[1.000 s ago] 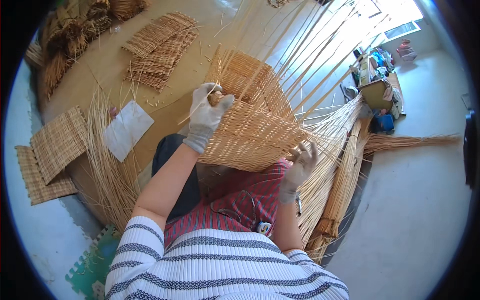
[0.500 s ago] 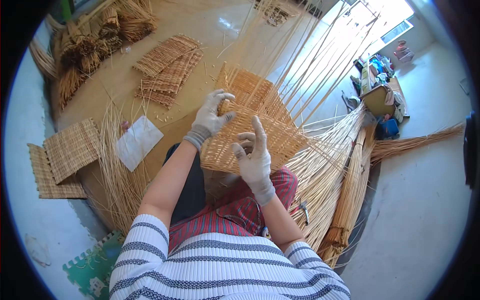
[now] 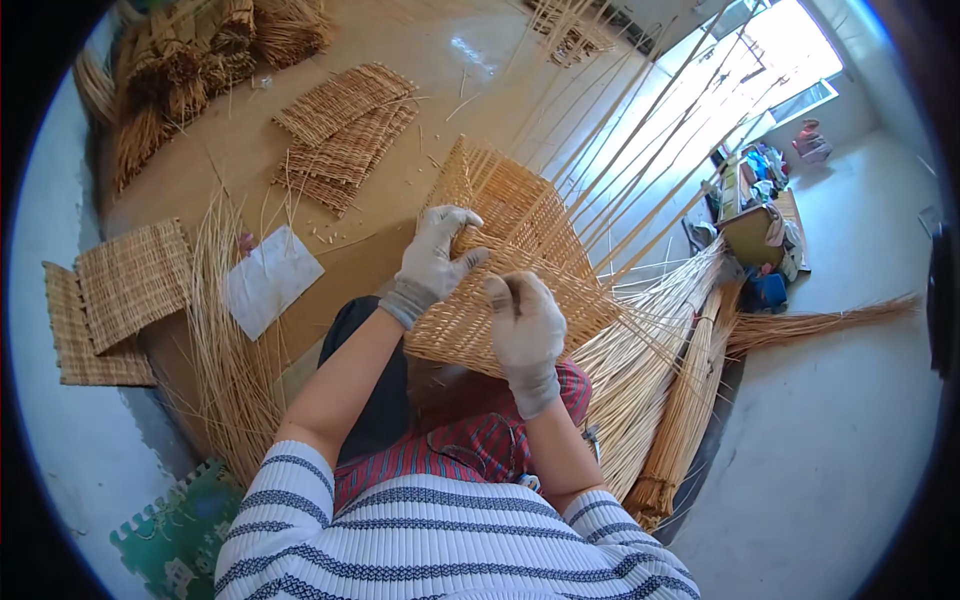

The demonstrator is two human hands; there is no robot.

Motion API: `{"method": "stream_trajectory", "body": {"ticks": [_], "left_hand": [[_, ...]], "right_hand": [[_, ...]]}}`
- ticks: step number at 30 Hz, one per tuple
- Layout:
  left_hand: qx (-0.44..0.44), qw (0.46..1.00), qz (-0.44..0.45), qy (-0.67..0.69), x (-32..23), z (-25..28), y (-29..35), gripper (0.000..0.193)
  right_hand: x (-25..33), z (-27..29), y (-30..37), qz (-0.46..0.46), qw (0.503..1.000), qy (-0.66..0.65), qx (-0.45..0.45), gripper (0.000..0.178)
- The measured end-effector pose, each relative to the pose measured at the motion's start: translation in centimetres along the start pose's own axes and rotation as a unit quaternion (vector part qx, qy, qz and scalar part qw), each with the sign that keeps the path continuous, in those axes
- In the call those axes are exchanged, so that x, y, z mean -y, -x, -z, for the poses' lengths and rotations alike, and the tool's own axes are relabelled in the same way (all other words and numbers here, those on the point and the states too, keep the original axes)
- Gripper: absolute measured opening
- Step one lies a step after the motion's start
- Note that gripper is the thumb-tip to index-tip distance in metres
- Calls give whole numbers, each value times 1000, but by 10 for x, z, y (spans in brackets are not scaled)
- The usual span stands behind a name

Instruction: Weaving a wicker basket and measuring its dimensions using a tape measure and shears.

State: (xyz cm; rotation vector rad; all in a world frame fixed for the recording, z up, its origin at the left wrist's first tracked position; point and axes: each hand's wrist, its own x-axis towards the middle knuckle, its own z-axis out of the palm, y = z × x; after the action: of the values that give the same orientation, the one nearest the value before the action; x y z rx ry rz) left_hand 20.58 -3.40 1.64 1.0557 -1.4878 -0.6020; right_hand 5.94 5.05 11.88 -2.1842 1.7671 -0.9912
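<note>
Workshop floor littered w/ woven mats (image 3: 345,125) and loose reed bundles (image 3: 690,400). Half-woven basket (image 3: 520,260) rests on lap — gloved left hand (image 3: 432,262) clamped on its near rim. Gloved right hand (image 3: 525,325) pressed on weave beside it, fingers curled — prob. pinching a strand, can't confirm.

Two gloved hands, left hand (image 3: 436,262) and right hand (image 3: 525,325). One half-woven basket (image 3: 520,250). One white sheet (image 3: 270,280). Two flat mats left (image 3: 110,300), about three stacked mats above (image 3: 345,130).
</note>
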Motion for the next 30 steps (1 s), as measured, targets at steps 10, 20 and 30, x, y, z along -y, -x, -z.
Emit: {"method": "stream_trajectory", "body": {"ticks": [10,20,30], "left_hand": [[-87,995,11,56,-16,-3,17,29],[99,932,179,300,26,18,-61,12],[183,976,95,70,-7,18,-76,16]], "right_hand": [[35,-23,-5,160,981,-107,22,38],[14,-16,-119,159,981,-78,-85,11],[-87,0,-7,-178,970,-114,-121,16]]}}
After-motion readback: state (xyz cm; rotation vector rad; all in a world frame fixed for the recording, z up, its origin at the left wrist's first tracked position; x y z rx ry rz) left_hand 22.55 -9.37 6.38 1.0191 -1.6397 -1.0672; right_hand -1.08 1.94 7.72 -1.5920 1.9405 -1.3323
